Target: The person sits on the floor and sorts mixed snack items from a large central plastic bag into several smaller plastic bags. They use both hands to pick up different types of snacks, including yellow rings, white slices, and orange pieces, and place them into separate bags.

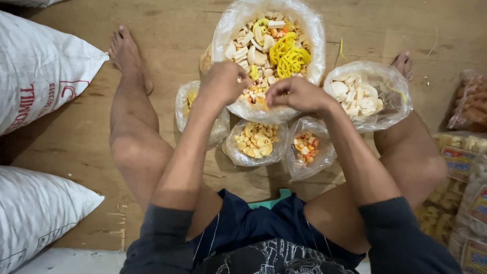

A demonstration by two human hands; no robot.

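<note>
Legs are seen from above, spread apart on a wooden floor (167,35), with bare feet pointing away from the camera. Between them, 1 large clear plastic bag (228,30) is stood open, filled with mixed uncooked crackers: pale tubes and discs, orange bits and bright yellow lattice pieces (289,56).

Both hands are placed over the near edge of this large bag. The left hand (221,82) is curled loosely with its fingers bent down into the pile; whether a piece is held cannot be told. The right hand (297,94) is also bent into a loose fist, fingertips pinched together over the crackers, and its contents are hidden too.

4 smaller clear bags are set around the large one. A bag of pale white pieces (368,96) is placed to the right, touching the right knee. A bag of yellow curled pieces (255,143) and a bag of orange and white pieces (308,152) are set just below the hands, side by side. Another small bag (185,104) is partly hidden behind the left forearm.

2 white woven sacks (40,71) are laid at the left edge. Packaged snack bags (466,167) are stacked at the right edge.
</note>
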